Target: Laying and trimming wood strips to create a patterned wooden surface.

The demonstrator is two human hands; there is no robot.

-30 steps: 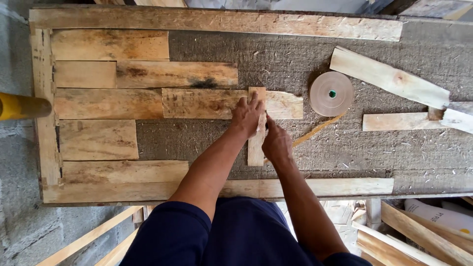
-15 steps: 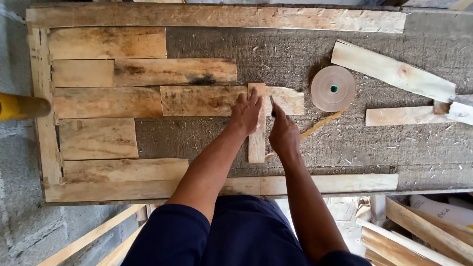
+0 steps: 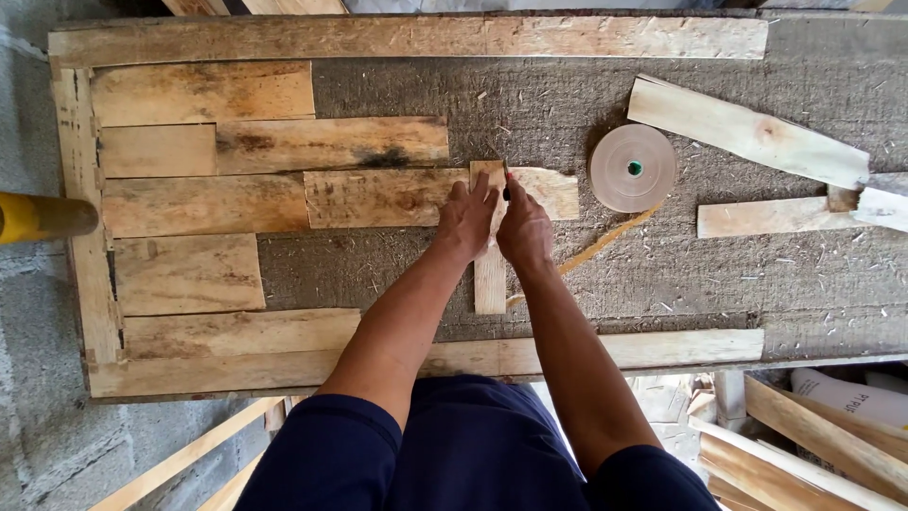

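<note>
A narrow upright wood strip (image 3: 490,284) lies across the end of a horizontal plank (image 3: 378,197) on a grey fibrous board (image 3: 567,104). My left hand (image 3: 466,218) presses flat on the strip's upper part. Close beside it, my right hand (image 3: 523,227) grips a thin dark pencil (image 3: 507,185) whose tip touches the strip's right edge near the top. Several weathered planks fill the left part of the board inside a wooden frame (image 3: 407,36).
A tan tape roll (image 3: 632,167) with a loose strip trailing from it lies to the right. Loose wood offcuts (image 3: 747,131) sit at the far right. A yellow pole (image 3: 43,216) pokes in at left. Scrap timber (image 3: 813,435) is stacked below right.
My right hand has moved up and in from the strip's right side to its upper edge, with the pencil now on the wood. My left hand has stayed on the strip.
</note>
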